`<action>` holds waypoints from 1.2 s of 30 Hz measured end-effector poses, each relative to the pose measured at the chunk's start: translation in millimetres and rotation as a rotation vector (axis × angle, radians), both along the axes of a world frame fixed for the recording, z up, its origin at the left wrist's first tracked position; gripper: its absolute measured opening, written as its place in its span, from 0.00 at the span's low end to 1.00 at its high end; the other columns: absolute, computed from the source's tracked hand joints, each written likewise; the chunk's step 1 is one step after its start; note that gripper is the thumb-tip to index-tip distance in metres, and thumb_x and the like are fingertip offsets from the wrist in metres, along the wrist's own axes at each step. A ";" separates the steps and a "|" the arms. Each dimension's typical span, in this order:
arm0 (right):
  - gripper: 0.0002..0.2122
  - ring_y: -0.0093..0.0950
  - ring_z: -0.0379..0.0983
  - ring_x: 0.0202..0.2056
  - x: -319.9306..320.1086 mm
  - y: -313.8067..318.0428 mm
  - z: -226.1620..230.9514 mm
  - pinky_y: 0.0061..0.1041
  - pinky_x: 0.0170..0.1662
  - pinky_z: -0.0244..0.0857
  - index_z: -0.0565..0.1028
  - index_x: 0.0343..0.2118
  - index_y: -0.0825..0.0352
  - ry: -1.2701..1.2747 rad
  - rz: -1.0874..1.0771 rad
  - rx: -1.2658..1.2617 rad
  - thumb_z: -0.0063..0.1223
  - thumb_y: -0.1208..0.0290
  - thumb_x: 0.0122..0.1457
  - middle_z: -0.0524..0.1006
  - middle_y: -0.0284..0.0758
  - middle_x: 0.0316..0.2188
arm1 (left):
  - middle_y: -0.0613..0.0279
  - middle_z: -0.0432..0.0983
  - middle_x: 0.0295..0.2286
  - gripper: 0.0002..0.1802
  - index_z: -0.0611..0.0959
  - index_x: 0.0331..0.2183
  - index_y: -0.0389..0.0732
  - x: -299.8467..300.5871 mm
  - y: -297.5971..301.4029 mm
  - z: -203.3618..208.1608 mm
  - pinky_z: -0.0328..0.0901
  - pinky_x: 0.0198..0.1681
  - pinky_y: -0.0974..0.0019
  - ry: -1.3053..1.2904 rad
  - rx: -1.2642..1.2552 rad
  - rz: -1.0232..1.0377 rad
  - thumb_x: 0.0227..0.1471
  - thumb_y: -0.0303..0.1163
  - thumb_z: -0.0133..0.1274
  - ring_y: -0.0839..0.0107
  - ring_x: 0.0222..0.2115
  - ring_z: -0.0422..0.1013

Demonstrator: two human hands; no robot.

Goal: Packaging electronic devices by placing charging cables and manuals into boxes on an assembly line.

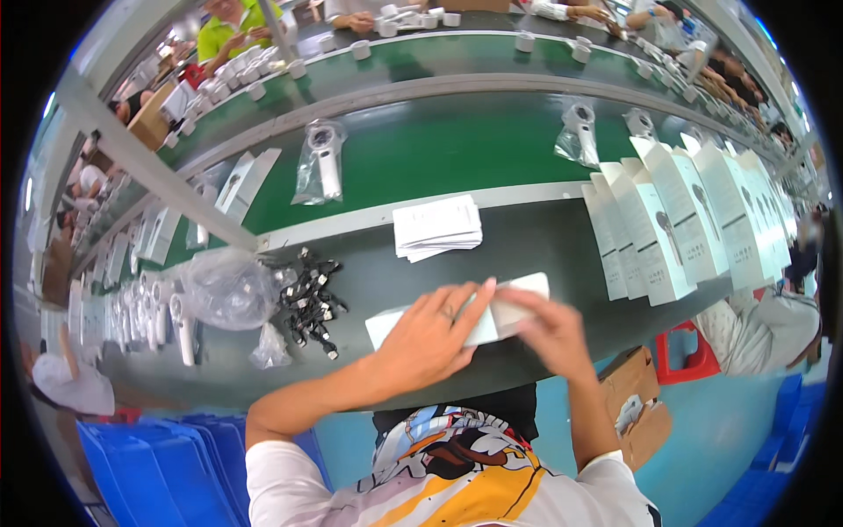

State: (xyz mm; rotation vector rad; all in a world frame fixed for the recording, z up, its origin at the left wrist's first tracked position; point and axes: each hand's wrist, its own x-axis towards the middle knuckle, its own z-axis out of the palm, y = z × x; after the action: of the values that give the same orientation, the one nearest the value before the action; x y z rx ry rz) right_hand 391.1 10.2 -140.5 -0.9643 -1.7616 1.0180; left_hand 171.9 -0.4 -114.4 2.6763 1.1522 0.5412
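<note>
A long white carton (382, 328) lies on the dark table in front of me, at a slant. My left hand (430, 334) lies over its middle, fingers bent round it and holding it down. At the carton's right end, a pale flap (530, 284) stands out. My right hand (555, 335) is closed about that end, its fingers against the carton, slightly blurred by motion. What is inside the carton is hidden. Just beyond it lies a stack of folded white paper sheets (436, 227).
Black cables (312, 303) lie in a heap on the left, next to clear plastic bags (228, 290) and white handheld devices (182, 329). Several printed cartons (654, 233) stand at the right. Bagged devices (327, 162) rest on the green conveyor (439, 145). Other people work beyond.
</note>
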 end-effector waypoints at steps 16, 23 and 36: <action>0.10 0.25 0.72 0.27 -135.8 1.3 -54.0 0.22 0.31 0.67 0.74 0.41 0.69 -0.030 0.319 -0.002 0.55 0.76 0.54 0.75 0.36 0.32 | 0.42 0.65 0.46 0.39 0.64 0.55 0.35 -30.1 220.9 71.6 0.69 0.37 0.52 -0.391 0.514 0.478 0.44 0.42 0.57 0.47 0.35 0.73; 0.16 0.41 0.72 0.35 -223.4 -21.7 -51.8 0.40 0.34 0.67 0.68 0.34 0.69 -0.458 0.284 0.214 0.60 0.67 0.47 0.71 0.41 0.32 | 0.40 0.65 0.50 0.36 0.66 0.53 0.31 -120.8 321.7 -28.3 0.68 0.44 0.51 0.077 0.225 0.720 0.45 0.41 0.55 0.48 0.43 0.72; 0.08 0.22 0.70 0.24 -136.0 -33.4 -63.2 0.24 0.29 0.65 0.72 0.35 0.68 0.041 0.230 -0.301 0.53 0.69 0.57 0.75 0.33 0.23 | 0.42 0.69 0.49 0.31 0.73 0.50 0.35 -34.5 246.3 11.2 0.63 0.50 0.53 -0.189 0.210 0.288 0.50 0.48 0.54 0.49 0.48 0.68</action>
State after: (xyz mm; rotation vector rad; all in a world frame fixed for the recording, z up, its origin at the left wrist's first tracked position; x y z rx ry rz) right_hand 255.1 -23.3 -203.7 -0.9271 -1.7449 1.4716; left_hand 137.4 245.9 -103.2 2.5641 1.5071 0.9903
